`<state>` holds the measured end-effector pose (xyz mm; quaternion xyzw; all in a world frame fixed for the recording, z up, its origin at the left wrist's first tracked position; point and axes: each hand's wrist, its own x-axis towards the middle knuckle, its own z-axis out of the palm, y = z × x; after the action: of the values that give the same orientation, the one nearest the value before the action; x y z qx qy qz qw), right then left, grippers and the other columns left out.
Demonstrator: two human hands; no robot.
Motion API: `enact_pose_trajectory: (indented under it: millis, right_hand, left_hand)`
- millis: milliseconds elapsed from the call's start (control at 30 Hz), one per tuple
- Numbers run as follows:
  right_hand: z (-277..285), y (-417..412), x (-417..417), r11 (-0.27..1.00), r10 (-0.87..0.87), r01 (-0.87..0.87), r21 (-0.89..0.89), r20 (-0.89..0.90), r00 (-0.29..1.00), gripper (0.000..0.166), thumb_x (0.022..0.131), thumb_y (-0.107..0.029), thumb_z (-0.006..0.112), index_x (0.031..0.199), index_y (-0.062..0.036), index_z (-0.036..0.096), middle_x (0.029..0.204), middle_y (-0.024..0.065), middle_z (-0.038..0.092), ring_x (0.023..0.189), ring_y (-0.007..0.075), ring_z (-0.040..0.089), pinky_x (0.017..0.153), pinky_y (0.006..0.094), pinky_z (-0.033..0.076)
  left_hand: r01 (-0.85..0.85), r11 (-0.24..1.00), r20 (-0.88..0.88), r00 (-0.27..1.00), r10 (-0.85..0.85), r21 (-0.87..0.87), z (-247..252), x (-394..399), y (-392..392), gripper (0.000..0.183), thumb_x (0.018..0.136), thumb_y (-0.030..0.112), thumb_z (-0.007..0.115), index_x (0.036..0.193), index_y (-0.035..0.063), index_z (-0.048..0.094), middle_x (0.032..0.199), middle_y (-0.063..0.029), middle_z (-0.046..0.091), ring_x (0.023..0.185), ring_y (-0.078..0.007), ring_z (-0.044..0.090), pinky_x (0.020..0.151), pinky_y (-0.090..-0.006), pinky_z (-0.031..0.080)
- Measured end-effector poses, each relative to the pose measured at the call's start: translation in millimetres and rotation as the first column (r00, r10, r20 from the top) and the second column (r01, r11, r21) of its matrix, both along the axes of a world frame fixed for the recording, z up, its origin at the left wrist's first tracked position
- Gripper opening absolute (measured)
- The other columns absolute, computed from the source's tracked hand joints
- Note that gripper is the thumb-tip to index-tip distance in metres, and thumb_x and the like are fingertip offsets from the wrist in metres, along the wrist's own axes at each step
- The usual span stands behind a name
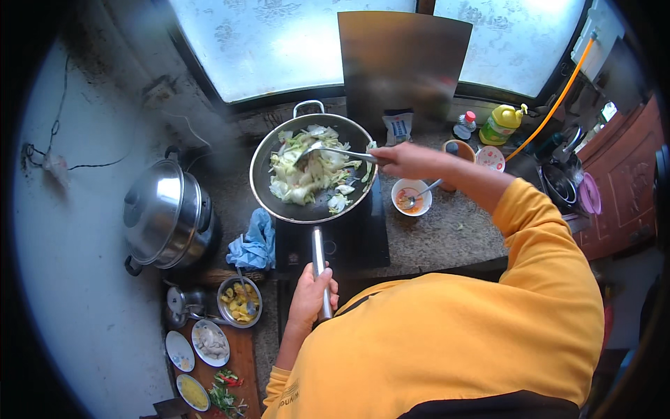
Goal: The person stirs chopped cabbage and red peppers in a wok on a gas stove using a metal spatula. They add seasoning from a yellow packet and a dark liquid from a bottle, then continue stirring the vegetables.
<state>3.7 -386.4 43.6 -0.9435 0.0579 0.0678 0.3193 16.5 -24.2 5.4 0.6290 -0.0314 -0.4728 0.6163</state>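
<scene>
My left hand (311, 294) is wrapped around the steel handle of a wok (343, 208), which sits on a black induction cooktop (361, 241). Chopped cabbage (309, 178) is heaped in the wok, with a few pieces up against its right rim. Over that rim reaches my right hand (403, 160), gripping a metal spatula (343, 152) whose head is partly buried in the cabbage. Below my right forearm stands a white bowl (412, 211) of reddish sauce with a spoon in it.
At left stand a steel steamer pot (162, 209), a blue cloth (256, 243) and a bowl of yellow pieces (239, 304). Plates and cut peppers (229, 378) lie on a wooden board (243, 353). Behind, a metal sheet (403, 63) leans by the window; a yellow jug (500, 125) stands right.
</scene>
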Motion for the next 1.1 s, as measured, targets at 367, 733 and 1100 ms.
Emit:
enact_pose_trajectory:
  millis: [367,733,1100]
  right_hand:
    - [170,-48,-25,0.737,0.268,-0.369,-0.567,-0.256,0.929,0.049,0.078,-0.007,0.066,0.126,-0.0153,0.062,0.101,0.0115,0.071,0.085,0.0292,0.067,0.077,0.0403,0.052]
    - [122,-49,-10,0.850,0.305,-0.338,-0.404,-0.145,0.941,0.047,0.085,-0.011,0.060,0.133,-0.0123,0.055,0.110,0.0136,0.069,0.094,0.0294,0.067,0.085,0.0394,0.052]
    - [-3,14,-32,1.000,0.018,-0.018,0.017,-0.035,0.999,0.049,0.096,-0.019,0.053,0.143,-0.0159,0.041,0.102,0.0151,0.068,0.092,0.0274,0.067,0.084,0.0400,0.051]
  left_hand:
    - [-0.032,0.999,-0.023,0.999,0.031,-0.014,-3,2,6,0.021,0.098,0.020,0.051,0.111,0.0070,0.042,0.066,-0.0041,0.051,0.045,-0.0107,0.051,0.041,-0.0243,0.045]
    - [-0.043,0.999,0.028,0.999,0.042,0.026,0,2,6,0.024,0.096,0.020,0.054,0.112,0.0057,0.043,0.067,-0.0039,0.053,0.047,-0.0107,0.053,0.045,-0.0246,0.046]
    - [-0.010,0.943,0.386,0.914,-0.126,0.332,13,-15,5,0.041,0.090,0.012,0.058,0.125,-0.0014,0.041,0.078,-0.0076,0.055,0.050,-0.0114,0.054,0.048,-0.0258,0.048]
